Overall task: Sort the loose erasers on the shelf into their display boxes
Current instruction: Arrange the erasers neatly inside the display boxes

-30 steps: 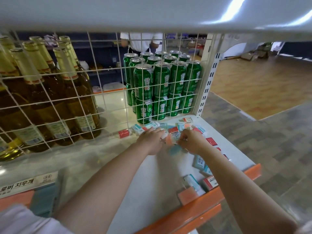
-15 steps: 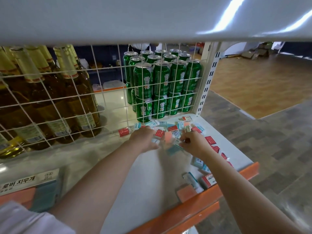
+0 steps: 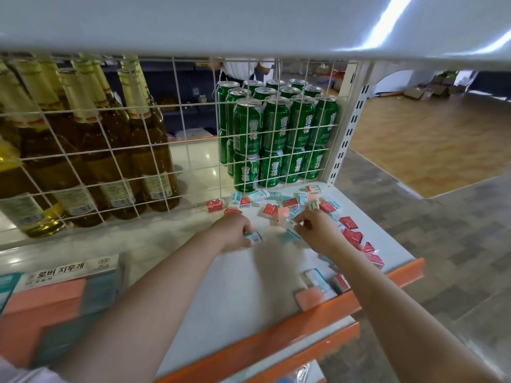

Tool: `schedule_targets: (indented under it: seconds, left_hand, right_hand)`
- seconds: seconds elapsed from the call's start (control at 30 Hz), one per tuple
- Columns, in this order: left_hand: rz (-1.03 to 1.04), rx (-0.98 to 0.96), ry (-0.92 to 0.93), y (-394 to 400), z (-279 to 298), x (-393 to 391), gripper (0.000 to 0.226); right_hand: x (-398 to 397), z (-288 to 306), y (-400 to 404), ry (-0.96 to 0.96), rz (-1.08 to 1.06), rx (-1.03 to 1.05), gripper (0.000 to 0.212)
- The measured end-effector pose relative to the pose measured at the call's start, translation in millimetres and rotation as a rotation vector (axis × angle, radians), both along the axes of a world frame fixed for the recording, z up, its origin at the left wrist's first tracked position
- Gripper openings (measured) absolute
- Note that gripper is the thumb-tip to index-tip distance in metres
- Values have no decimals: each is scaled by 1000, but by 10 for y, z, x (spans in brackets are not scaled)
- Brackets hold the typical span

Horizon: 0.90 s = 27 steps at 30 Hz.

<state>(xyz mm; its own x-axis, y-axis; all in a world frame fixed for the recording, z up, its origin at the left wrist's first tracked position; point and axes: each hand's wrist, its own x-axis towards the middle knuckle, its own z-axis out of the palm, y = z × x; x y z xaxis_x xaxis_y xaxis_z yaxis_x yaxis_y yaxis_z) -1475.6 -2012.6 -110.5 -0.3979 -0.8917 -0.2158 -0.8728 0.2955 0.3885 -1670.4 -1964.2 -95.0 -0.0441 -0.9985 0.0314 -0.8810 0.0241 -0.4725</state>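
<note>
Shelf (image 3: 226, 294): white, orange front lip; landmark for all below.
Wire grid (image 3: 177, 150): at shelf's back; bottles (image 3: 91, 150) and green cans (image 3: 276, 139) behind it.
Display box (image 3: 55, 302): shelf's front left corner.
Loose erasers (image 3: 290, 205): scattered across shelf's back right, more along right edge.
My left hand (image 3: 235, 232): mid-shelf, fingers curled on a teal-sleeved eraser (image 3: 254, 236).
My right hand (image 3: 318, 230): right of it, fingertips pinching a small eraser (image 3: 287, 223).
</note>
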Motion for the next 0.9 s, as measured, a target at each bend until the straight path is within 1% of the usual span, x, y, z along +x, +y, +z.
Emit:
schedule_targets:
  seconds: [0.1,0.2,0.27,0.37,0.43,0.53,0.67,0.77,0.83,0.9]
  left_hand:
    - [84,1,64,100,-81,47,31]
    - [107,6,59,220,-109,100,39]
    - [96,-24,62,292,-135,155,43]
    - [119,-55,121,400,-156,251,38]
    - [157,-67,148,460,-157,309,33]
    - [183,-117,108,518,-135,400,25]
    - [209,-201,50,593,-115,532,14]
    - [176,-187,112,679,-146,593,11]
    - [148,-159,175,726,-160,614,13]
    - [122,-143,195,743,-165,628,14]
  right_hand:
    - [52,-8,56,14,-13,13,20]
    - [102,-7,120,11,-2,48,20]
    - [140,-8,165,-11,10,68,27]
    - [204,-18,215,-72,36,89,43]
    - [248,-17,238,-68,57,86,48]
    - [312,-23,265,-43,50,70,43]
    - [424,-87,276,32,37,34,30]
    - [519,-150,330,82,59,57,27]
    - [553,-168,390,68,73,58,23]
    - [561,-179,443,23,87,53,17]
